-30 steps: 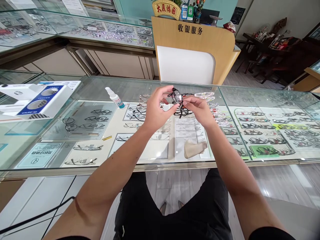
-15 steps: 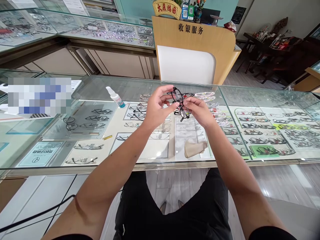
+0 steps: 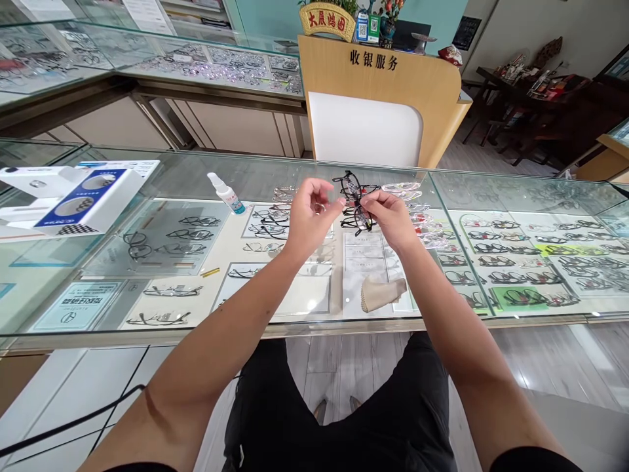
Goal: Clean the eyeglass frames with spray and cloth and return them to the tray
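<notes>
Black-framed glasses (image 3: 354, 196) are held up over the glass counter, with my right hand (image 3: 390, 216) pinching them near the middle. Just left of them is my left hand (image 3: 314, 213), its fingers curled and thumb pointing toward the frame. A small, clear, blurred shape shows between its thumb and fingertips, too faint to name. Below the right hand, a beige cloth (image 3: 382, 294) lies on the counter. To the left of my hands a white spray bottle (image 3: 227, 194) stands on the glass.
Rows of glasses (image 3: 515, 259) fill the glass display counter (image 3: 339, 322). An open white and blue box (image 3: 91, 196) sits at the left, and a yellow strip (image 3: 211, 272) is nearer the middle. Beyond stands a wooden cashier desk (image 3: 383, 78).
My left hand has come away from the glasses, drawing slightly left and down. The right hand keeps its hold, and the glasses have turned a little.
</notes>
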The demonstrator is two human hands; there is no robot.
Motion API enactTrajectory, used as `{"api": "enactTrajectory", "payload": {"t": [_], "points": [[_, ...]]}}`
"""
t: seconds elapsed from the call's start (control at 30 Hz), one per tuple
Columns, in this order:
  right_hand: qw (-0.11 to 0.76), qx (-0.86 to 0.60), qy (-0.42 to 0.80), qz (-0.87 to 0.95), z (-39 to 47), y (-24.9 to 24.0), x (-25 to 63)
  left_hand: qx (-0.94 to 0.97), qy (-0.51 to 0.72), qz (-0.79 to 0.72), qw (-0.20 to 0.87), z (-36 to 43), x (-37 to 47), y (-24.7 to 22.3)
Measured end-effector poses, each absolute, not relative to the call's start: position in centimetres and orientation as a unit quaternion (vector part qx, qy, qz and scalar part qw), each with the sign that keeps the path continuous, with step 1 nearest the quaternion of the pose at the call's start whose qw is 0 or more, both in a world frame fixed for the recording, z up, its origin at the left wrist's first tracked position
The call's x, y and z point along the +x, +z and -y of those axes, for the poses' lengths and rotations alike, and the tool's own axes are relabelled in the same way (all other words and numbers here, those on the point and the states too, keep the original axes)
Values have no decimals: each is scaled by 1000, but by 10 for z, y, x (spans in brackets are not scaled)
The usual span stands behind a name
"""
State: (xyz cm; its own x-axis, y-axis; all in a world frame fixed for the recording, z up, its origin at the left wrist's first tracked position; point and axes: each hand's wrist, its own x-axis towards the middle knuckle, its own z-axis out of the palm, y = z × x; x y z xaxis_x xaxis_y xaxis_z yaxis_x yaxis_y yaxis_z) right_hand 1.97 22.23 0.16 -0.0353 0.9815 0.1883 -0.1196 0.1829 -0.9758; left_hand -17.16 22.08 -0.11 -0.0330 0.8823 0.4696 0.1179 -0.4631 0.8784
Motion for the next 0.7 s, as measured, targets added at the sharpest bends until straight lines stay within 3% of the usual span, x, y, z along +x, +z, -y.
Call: {"api": "enactTrajectory", "payload": {"t": [0.17,0.7], "points": [[573,-409,456,544,-220,2,18,643,523,-432,356,-210,-169,6],[570,-395,433,576,-220,2,19,585,514,-435,453,-220,-168,0]]}}
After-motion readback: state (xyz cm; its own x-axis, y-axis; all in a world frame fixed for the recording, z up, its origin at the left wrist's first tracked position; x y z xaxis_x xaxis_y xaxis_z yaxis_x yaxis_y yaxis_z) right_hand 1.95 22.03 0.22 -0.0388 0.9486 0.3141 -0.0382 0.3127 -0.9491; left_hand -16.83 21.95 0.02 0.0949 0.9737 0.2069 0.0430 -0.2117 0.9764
